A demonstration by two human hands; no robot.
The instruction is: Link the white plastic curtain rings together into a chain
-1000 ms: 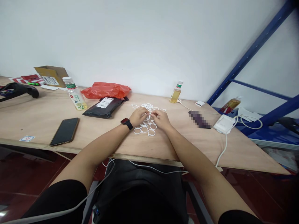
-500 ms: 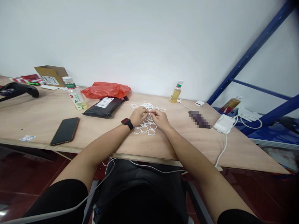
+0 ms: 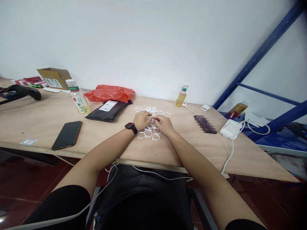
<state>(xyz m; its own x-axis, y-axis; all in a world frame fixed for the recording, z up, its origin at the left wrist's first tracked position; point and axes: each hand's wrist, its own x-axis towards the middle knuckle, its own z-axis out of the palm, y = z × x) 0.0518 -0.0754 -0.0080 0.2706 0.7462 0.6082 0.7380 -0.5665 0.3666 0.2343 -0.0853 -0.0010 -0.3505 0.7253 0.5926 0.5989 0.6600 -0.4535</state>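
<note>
Many white plastic rings with small eyelets, like curtain rings (image 3: 155,137), lie in a loose group on the wooden table, some linked or touching. Over the middle of them, my left hand (image 3: 142,119), with a black watch (image 3: 130,126) on its wrist, has thumb and fingers pinched together. My right hand (image 3: 164,124) meets it fingertip to fingertip, also in a pinch. A bit of white ring shows at the fingertips, mostly covered by the fingers. Behind the hands lies a denser heap of white rings (image 3: 151,110).
To the left are a phone (image 3: 67,135), a bottle (image 3: 79,99), a black parcel (image 3: 107,111), a red plastic bag (image 3: 110,93) and a cardboard box (image 3: 54,78). Toward the right stand a bottle (image 3: 181,96), a white charger (image 3: 230,128) with cables, and a blue metal frame (image 3: 259,54).
The fingertips have shifted slightly and closed nearer together over the rings. Both hands stay in almost the same place; the view has tilted very slightly.
</note>
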